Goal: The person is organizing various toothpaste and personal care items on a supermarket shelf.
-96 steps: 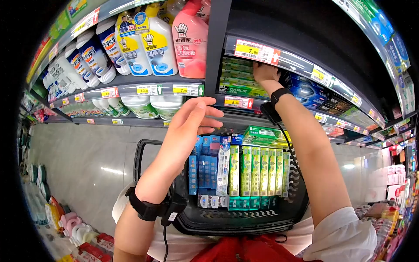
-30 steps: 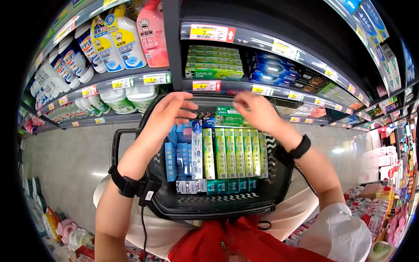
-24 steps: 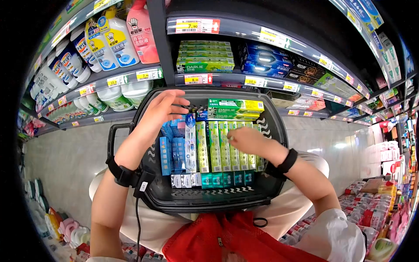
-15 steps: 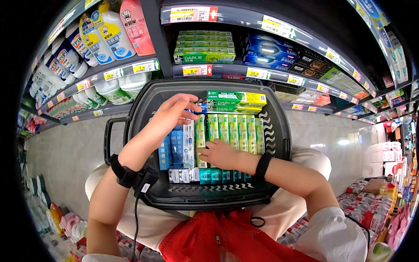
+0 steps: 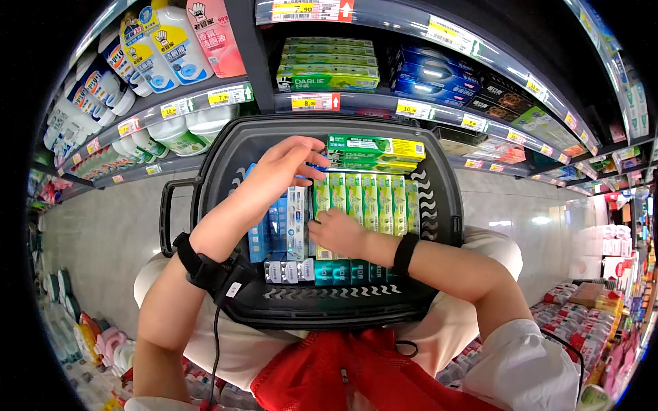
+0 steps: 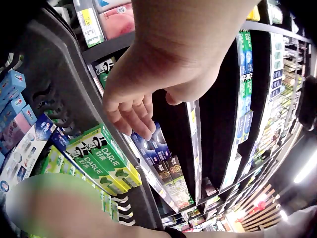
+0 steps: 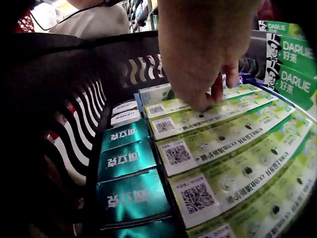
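Observation:
A black shopping basket point(image 5: 343, 314) sits between the person's knees, filled with rows of toothpaste boxes. The right hand point(image 5: 339, 233) reaches into it, its fingers bent over the left end of a row of upright yellow-green toothpaste boxes point(image 5: 387, 205). Seen from the right wrist, the curled fingers point(image 7: 216, 91) hold the endmost toothpaste box by its far side; the fingertips are partly hidden. Over the basket's back left, the left hand point(image 5: 284, 168) hovers with loosely bent fingers and nothing in them. Two green DARLIE boxes point(image 5: 377, 151) lie flat beside it at the back.
Blue boxes point(image 5: 274, 229) and a white box point(image 5: 296, 222) stand left in the basket; teal boxes point(image 5: 349, 272) line its front. Behind is a shelf with stacked DARLIE boxes point(image 5: 329, 68) and blue boxes point(image 5: 435, 75). Cleaner bottles point(image 5: 175, 48) stand further left.
The right hand came from the shelf, over the DARLIE boxes, then down to the row's left end. The endmost yellow-green box has moved right, closing the gap beside it. The left hand stays raised.

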Action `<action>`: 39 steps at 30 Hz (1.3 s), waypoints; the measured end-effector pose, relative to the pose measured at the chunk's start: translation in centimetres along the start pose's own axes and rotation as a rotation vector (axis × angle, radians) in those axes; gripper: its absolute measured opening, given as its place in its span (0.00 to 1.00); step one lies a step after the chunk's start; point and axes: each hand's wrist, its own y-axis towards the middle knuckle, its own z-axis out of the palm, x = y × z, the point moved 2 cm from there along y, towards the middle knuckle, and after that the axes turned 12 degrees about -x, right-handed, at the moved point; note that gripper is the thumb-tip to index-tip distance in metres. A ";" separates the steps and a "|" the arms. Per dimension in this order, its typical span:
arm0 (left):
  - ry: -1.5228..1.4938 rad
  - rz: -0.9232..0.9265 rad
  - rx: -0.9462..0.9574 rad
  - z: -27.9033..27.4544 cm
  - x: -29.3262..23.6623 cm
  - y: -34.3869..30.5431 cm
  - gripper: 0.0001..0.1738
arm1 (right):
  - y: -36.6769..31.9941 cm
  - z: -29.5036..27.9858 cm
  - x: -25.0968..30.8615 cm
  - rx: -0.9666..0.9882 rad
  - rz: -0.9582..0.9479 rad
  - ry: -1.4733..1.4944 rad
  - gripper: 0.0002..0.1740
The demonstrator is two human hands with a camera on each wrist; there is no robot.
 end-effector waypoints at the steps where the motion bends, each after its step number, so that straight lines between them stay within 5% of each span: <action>1: 0.002 -0.001 -0.002 0.1 0.1 0.1 0.21 | 0.1 0.2 -0.1 -0.101 -0.036 0.007 0.05; 7: 0.013 -0.018 0.000 0.5 0.2 0.0 0.20 | 0.2 -1.6 1.0 -0.291 -0.140 -0.051 0.07; 14: -0.007 0.004 0.023 0.4 0.1 -0.6 0.20 | 0.7 0.2 1.7 -0.127 -0.105 0.045 0.08; 17: -0.008 0.015 0.026 0.1 0.0 -0.8 0.20 | 1.1 -0.9 0.3 -0.141 -0.229 0.120 0.07; 20: -0.030 0.046 0.013 -0.6 -0.8 -1.0 0.21 | 0.9 -4.6 -1.4 -0.301 -0.276 0.224 0.09; 23: -0.086 0.096 -0.037 -1.9 -1.4 -1.0 0.22 | 0.6 -9.2 -3.6 -0.386 -0.031 0.368 0.13; 26: -0.137 0.139 -0.078 -2.8 -1.9 -0.8 0.22 | -1.0 -12.4 -6.7 -0.699 0.443 0.621 0.19; 28: -0.076 0.186 -0.158 -3.0 -2.2 -0.8 0.23 | -2.7 -13.7 -7.7 -0.717 0.904 1.040 0.16; 30: -0.038 0.204 -0.165 -2.8 -2.2 -0.7 0.23 | -4.1 -14.6 -8.6 -1.030 0.947 1.336 0.15; 34: -0.062 0.041 0.045 -1.5 -0.8 -0.5 0.27 | -6.4 -14.9 -7.9 -1.228 1.123 1.729 0.19; 39: -0.196 -0.227 0.275 0.3 -1.3 -2.4 0.30 | -7.8 -12.9 -7.7 -1.184 1.268 1.920 0.20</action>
